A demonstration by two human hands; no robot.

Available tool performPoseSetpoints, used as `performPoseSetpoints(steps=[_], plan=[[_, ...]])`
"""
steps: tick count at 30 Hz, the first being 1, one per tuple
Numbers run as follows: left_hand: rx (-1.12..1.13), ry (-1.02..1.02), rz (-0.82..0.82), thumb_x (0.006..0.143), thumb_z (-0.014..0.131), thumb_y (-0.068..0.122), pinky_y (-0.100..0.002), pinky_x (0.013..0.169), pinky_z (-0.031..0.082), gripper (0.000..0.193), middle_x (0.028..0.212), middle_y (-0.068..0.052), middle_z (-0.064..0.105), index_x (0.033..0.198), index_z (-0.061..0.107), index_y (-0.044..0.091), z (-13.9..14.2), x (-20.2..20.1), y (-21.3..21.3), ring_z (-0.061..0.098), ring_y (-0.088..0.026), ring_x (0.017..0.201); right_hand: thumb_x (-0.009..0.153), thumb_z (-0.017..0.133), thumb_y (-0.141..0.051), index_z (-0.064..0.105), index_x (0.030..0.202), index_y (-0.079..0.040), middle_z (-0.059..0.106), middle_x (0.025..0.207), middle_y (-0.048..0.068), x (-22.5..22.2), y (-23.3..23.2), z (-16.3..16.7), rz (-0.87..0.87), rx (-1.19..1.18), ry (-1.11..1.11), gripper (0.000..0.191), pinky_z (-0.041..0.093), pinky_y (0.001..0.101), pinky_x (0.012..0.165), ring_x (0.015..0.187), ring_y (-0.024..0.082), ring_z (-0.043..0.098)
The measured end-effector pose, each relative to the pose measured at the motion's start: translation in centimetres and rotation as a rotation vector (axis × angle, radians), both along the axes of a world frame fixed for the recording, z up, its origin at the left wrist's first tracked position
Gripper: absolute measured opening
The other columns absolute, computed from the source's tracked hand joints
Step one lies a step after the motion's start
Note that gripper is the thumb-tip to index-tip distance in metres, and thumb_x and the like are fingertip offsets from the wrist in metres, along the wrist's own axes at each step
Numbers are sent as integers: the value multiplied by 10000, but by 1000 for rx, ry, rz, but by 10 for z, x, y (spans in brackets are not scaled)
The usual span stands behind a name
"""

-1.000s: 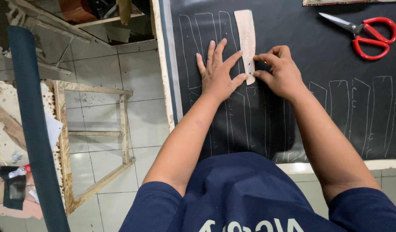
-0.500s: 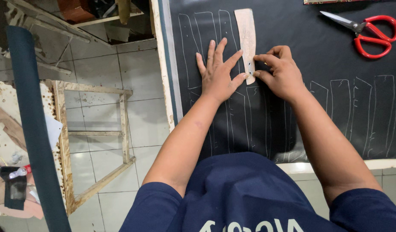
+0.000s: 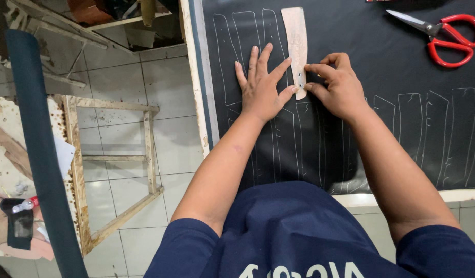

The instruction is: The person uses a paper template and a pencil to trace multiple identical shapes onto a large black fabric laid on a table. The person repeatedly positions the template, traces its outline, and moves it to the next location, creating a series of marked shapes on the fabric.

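nothing has shifted since the earlier frames: both hands stay pressed on the pattern piece, same spot, same pose.

head view: the left hand (image 3: 261,87) lies flat and spread, not gripping, its thumb and forefinger pinning the left edge of a narrow tan template (image 3: 295,49) that stands lengthwise at upper centre of the frame on the dark sheet (image 3: 381,77). the right hand (image 3: 338,85) is curled, fingertips pinching at the template's lower right edge; whether it holds a marker i cannot tell. chalk outlines (image 3: 433,134) of the same shape run across the sheet left and right. red-handled scissors (image 3: 443,33) lie at upper right, well apart. the template looks thin, light and fairly stiff, likely to slide on the smooth sheet, so it is best held flat near its edges.
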State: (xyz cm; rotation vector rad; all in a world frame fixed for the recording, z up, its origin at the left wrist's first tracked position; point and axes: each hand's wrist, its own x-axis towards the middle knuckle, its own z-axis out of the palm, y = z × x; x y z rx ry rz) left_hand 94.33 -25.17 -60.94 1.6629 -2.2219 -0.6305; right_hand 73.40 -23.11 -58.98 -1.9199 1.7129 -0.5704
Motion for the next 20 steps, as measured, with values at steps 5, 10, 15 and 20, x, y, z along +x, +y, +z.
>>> performPoseSetpoints(steps=[5, 10, 15, 20], plan=[[10, -13, -1, 829, 766, 540, -679, 1229, -50, 673, 1661, -63, 202, 1444, 558, 360, 2, -1, -1, 67, -335, 1571, 871, 839, -230, 737, 1292, -190, 549, 1304, 90, 1, 1, -1, -12, 3, 13, 435, 565, 370, 838, 1008, 237, 665], [-28, -11, -12, 815, 765, 448, -703, 1194, 4, 585, 1614, -66, 258, 1364, 622, 306, 10, -5, 1, 107, -354, 1537, 887, 824, -233, 735, 1285, -173, 547, 1306, 108, -2, 0, -9, 8, -22, 16, 412, 559, 388, 853, 1033, 252, 666], [-7, -52, -168, 1020, 584, 187, -522, 1161, 331, 345, 1596, 38, 507, 1352, 673, 214, 18, -24, 8, 463, -253, 1424, 984, 696, -204, 765, 1242, -116, 550, 1307, 119, -8, -7, -18, 3, -1, -120, 282, 548, 375, 904, 1041, 239, 644], [458, -119, -95, 1110, 424, 235, -538, 1137, 380, 434, 1459, -200, 563, 1535, 393, 151, 40, -44, 10, 534, -439, 1306, 1135, 625, -293, 782, 1246, -114, 585, 1186, 98, -15, -31, -3, 0, -140, 106, 263, 521, 397, 1027, 1144, 265, 611]])
